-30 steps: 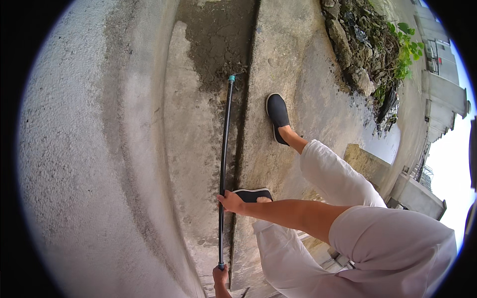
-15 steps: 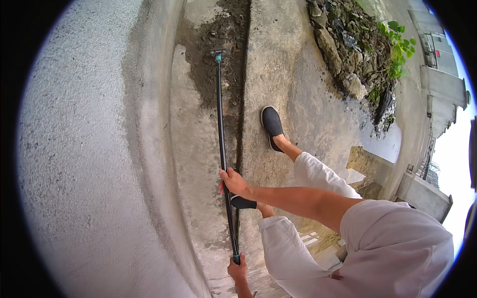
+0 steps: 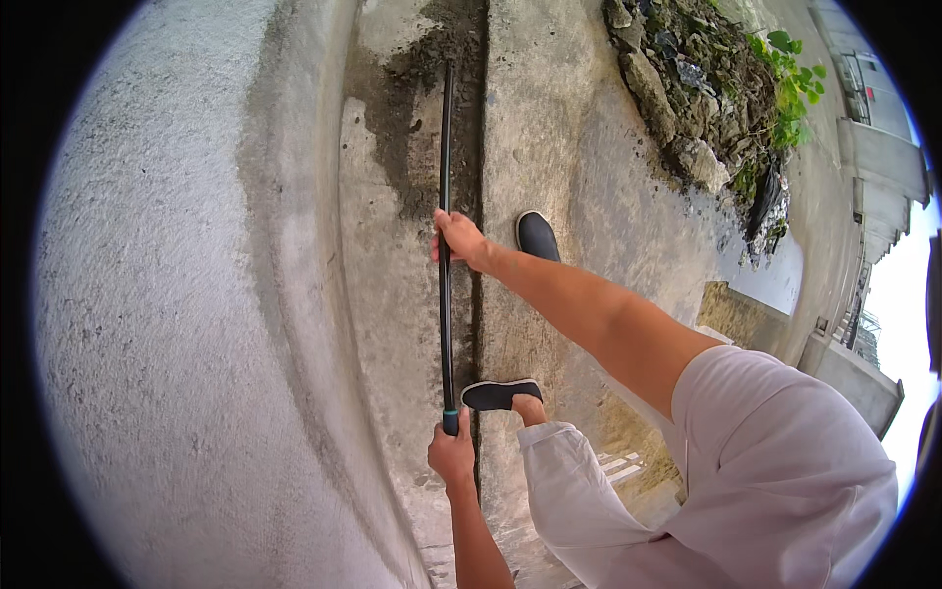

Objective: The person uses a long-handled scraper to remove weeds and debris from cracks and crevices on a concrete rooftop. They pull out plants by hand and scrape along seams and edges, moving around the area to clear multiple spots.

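Observation:
My left hand [image 3: 451,454] grips the dark butt end of a long black-handled tool [image 3: 445,324], just below a teal collar. Farther up, my right hand [image 3: 458,238] is closed round the shaft, the arm reaching in from the right. The tool lies nearly straight up the picture, and its far end meets loose dark soil [image 3: 442,49] in the gutter strip. What kind of head it has is hard to make out in the soil. Scraped damp patches and loose crumbs lie beside the shaft.
On the left runs a rough pale wall [image 3: 167,314]. A raised concrete ledge [image 3: 525,108] borders the gutter on the right, with my black shoes [image 3: 498,395] at it. A heap of rubble [image 3: 702,118] with a leafy green plant [image 3: 790,88] lies at upper right.
Both hands have moved up the picture, and the tool's far end has gone farther into the soil. My right hand rises past my left foot to beside my right shoe.

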Demonstrator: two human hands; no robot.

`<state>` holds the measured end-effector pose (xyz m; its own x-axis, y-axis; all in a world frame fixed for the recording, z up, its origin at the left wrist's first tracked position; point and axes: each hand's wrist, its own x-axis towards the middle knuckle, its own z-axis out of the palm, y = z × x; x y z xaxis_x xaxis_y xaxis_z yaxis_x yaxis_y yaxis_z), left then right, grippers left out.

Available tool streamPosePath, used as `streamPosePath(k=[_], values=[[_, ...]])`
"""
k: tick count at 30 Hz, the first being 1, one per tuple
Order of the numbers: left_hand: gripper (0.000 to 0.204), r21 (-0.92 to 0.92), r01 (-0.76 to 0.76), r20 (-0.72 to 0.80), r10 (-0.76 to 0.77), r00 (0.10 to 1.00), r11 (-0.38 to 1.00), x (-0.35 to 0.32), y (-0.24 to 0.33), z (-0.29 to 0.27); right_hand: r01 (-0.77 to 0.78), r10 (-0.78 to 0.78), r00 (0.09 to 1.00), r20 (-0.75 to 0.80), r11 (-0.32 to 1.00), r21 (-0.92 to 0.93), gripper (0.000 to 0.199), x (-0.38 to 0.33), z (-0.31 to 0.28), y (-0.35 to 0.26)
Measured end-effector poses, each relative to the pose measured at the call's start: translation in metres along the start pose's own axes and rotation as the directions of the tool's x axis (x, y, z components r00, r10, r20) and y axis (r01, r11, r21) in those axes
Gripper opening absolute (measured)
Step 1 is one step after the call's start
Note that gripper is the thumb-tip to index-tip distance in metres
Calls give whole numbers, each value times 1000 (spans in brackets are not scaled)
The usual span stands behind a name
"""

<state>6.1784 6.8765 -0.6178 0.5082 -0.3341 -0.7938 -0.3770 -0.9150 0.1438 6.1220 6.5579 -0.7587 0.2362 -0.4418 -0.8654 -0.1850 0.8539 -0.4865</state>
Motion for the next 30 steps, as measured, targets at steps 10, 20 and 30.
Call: streamPosePath(k=[10,20,30], values=[[64,12,238,149,-237,960,971,-179,-188,7,-206,211,975,69,976,-76,41,-179,56,147],[56,-144,283,311,-228,923,948,-205,-296,9,-435,446,886,127,894,-103,44,-202,67,234],[54,-213,393,444,-270,855,895,-254,-282,33,-329,375,921,102,892,-312,47,-230,62,235]])
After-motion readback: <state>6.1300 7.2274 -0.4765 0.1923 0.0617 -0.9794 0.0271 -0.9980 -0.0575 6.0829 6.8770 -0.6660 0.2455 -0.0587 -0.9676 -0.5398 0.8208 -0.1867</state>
